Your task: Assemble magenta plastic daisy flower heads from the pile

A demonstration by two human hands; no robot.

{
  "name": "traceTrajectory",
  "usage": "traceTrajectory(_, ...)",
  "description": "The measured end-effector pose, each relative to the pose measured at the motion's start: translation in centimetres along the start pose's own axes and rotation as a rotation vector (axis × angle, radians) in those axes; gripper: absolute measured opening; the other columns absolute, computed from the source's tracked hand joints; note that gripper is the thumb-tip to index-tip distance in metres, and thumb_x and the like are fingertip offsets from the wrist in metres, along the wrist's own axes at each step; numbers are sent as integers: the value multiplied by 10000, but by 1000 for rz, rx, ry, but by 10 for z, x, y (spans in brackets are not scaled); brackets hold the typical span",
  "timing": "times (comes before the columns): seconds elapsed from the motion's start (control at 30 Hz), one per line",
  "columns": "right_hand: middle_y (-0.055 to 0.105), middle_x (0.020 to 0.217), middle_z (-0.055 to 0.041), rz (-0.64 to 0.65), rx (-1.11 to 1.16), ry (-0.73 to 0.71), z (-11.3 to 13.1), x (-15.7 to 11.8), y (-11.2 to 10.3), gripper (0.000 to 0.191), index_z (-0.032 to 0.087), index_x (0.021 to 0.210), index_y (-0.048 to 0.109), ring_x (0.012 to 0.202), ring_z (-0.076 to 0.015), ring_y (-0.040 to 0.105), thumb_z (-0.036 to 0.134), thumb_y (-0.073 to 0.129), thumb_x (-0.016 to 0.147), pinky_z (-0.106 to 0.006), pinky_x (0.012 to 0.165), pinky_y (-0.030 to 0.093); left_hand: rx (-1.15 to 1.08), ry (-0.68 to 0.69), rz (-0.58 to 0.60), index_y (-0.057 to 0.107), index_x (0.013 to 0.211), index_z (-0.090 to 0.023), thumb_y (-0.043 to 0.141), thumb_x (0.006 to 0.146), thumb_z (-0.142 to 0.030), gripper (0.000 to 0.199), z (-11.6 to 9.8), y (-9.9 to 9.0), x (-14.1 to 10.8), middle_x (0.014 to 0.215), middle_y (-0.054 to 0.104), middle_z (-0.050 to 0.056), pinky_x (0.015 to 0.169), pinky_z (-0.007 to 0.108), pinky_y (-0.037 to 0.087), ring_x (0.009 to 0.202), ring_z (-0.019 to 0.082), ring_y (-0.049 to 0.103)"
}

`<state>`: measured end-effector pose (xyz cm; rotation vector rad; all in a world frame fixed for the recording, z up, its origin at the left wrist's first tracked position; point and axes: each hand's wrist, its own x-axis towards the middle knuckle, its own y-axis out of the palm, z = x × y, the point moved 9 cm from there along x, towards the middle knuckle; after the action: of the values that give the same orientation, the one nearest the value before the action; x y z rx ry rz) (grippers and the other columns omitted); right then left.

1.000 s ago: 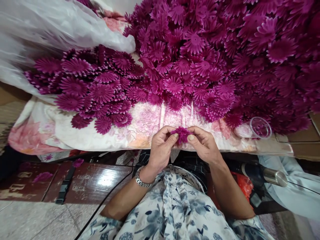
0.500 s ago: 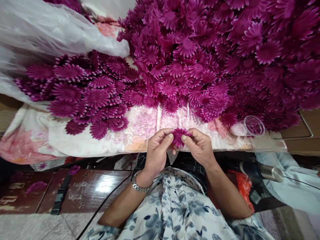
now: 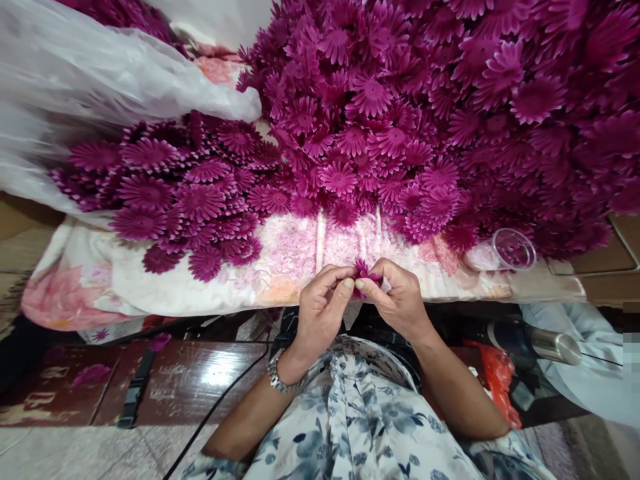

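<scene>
Between my two hands is a small magenta artificial flower (image 3: 363, 269), held just over the front edge of the cloth-covered table. My left hand (image 3: 325, 303) pinches its left side between thumb and fingers. From the right, my right hand (image 3: 397, 293) pinches it the same way, the thumbs nearly touching. Fingers cover much of the flower, and its petals look bunched. Beyond my hands rises a large heap of magenta flower heads (image 3: 373, 97). A smaller pile of the same flowers (image 3: 200, 200) lies to the left.
White plastic sheeting (image 3: 125, 73) drapes over the left side. A clear plastic cup (image 3: 515, 249) lies at the right near the table edge. Below are a dark red bench (image 3: 200, 387) with a black strap (image 3: 134, 390) and a metal-ended flask (image 3: 555, 345).
The flower was spread open facing up; now its petals are bunched and more covered by my fingers. My thumbs have come closer together. The view has shifted slightly.
</scene>
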<state>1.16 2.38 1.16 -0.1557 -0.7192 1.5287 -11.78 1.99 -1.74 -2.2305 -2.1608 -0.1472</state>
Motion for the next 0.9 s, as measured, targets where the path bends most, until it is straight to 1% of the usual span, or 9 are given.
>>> traceTrajectory(0.17, 471, 590, 19, -67, -250, -342, 28, -5, 3, 199, 208, 684, 449, 586, -118, 447, 180, 550, 854, -252, 558, 375, -169, -150, 8, 642, 777, -164, 673, 757, -309, 150, 18, 4, -1, 735, 562, 1, 582, 222, 439, 625, 101, 516)
traceTrajectory(0.27, 492, 609, 8, -77, -259, -400, 31, -7, 7, 165, 213, 722, 454, 608, -134, 460, 152, 541, 848, -267, 577, 391, -244, -186, -43, 619, 683, -162, 688, 729, -246, 118, 24, 2, -2, 702, 542, -14, 519, 198, 396, 566, 76, 477)
traceTrajectory(0.37, 499, 628, 7, -75, -217, -380, 30, -9, 8, 144, 211, 745, 465, 616, -133, 468, 145, 555, 836, -264, 577, 396, -300, -161, -66, 639, 655, -168, 676, 733, -208, 95, 21, 2, -2, 709, 545, -16, 464, 187, 343, 522, 56, 439)
traceTrajectory(0.43, 509, 653, 5, -49, -142, -313, 25, -8, 7, 121, 204, 759, 485, 631, -127, 482, 169, 576, 831, -259, 589, 407, -314, -140, -80, 662, 654, -176, 685, 732, -207, 87, 20, 1, -2, 705, 551, -11, 488, 185, 362, 561, 67, 470)
traceTrajectory(0.5, 531, 691, 4, 29, -4, -184, 14, -8, 8, 110, 198, 785, 519, 656, -121, 506, 236, 617, 817, -255, 617, 425, -314, -121, -104, 683, 654, -184, 708, 720, -216, 78, 20, -2, -1, 706, 569, -2, 545, 189, 402, 634, 88, 518)
traceTrajectory(0.6, 579, 777, -4, 192, 343, 65, -8, -12, 17, 181, 198, 873, 579, 687, -111, 545, 373, 600, 831, -248, 647, 454, -308, -97, -137, 717, 677, -198, 740, 695, -234, 46, 23, -6, 1, 748, 607, 15, 619, 211, 450, 711, 113, 563)
traceTrajectory(0.67, 595, 796, -8, 239, 545, 207, -21, -17, 23, 234, 197, 902, 605, 686, -104, 561, 419, 537, 866, -242, 655, 469, -306, -87, -139, 733, 700, -209, 746, 694, -243, 37, 24, -6, 2, 775, 613, 22, 620, 214, 460, 724, 116, 572)
traceTrajectory(0.8, 592, 725, 10, 210, 605, 355, -36, -20, 28, 225, 186, 809, 617, 662, -97, 555, 411, 611, 818, -231, 652, 475, -302, -75, -118, 745, 733, -224, 735, 714, -236, 25, 23, -2, 2, 777, 592, 22, 542, 187, 436, 689, 100, 554)
traceTrajectory(0.9, 577, 685, 15, 149, 598, 406, -36, -20, 29, 248, 180, 757, 605, 620, -95, 537, 424, 649, 777, -232, 613, 477, -302, -33, -109, 746, 753, -228, 723, 729, -217, 35, 19, 0, 1, 751, 585, 11, 507, 176, 416, 627, 80, 532)
